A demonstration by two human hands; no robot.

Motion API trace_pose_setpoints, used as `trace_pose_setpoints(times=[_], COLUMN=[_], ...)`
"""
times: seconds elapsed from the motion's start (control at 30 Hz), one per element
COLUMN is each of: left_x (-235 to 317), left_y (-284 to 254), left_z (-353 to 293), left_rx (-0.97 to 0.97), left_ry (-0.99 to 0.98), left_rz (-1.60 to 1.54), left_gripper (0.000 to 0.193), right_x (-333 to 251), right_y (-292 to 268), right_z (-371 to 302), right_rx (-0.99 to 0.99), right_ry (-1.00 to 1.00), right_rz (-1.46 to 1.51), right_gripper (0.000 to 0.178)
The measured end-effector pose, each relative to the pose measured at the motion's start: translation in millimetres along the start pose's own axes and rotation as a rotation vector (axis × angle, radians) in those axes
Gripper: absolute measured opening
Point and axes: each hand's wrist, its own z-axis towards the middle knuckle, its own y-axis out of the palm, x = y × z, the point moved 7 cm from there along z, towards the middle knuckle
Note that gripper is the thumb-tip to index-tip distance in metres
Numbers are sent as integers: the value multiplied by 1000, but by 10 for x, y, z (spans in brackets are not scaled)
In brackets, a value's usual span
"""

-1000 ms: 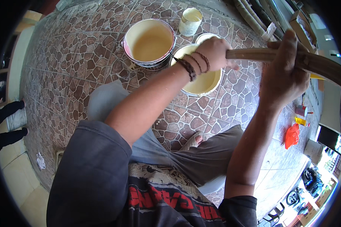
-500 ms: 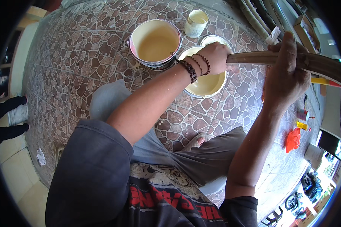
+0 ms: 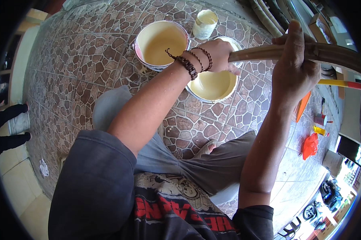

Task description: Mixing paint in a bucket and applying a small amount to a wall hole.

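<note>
1. Firstly, steady the bamboo pole before working its near end. It runs from the right edge of the view to a point above the cream-filled bowl on the stone-pattern tiled floor.
2. Keep the pole end over that bowl, so that, as I judge it, any drip falls into the bowl and not onto the floor.
3. Right hand: fingers curled tightly round the pole from above, thumb raised along its far side. It carries the weight; do not loosen this grip.
4. Left hand: closed at the pole's near tip, directly above the bowl. Whether it pinches a brush or cloth cannot be told.
5. Avoid knocking the larger bucket and small tin, both just beside the bowl.
</note>
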Motion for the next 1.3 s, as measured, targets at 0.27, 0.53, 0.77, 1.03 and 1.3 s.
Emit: trace_pose_setpoints(times=[0.27,0.53,0.77,1.03,1.3], left_x=[503,65,417,456,478], left_y=[475,158,358,193,-756], left_z=[146,57,281,-129,-282], left_rx=[-129,-136,56,-194,296], left_ry=[40,-32,-19,17,91], left_rz=[-256,1,-213,-105,-97], left_gripper=[46,53,50,58,37], right_x=[-7,206,14,97,-517], right_y=[-413,-168,-424,-359,-460], right_z=[67,10,51,87,796], right_rx=[29,-46,90,-72,-5], right_ry=[137,69,91,120,75], right_rz=[-218,-99,-186,-90,294], right_gripper=[22,26,24,32,49])
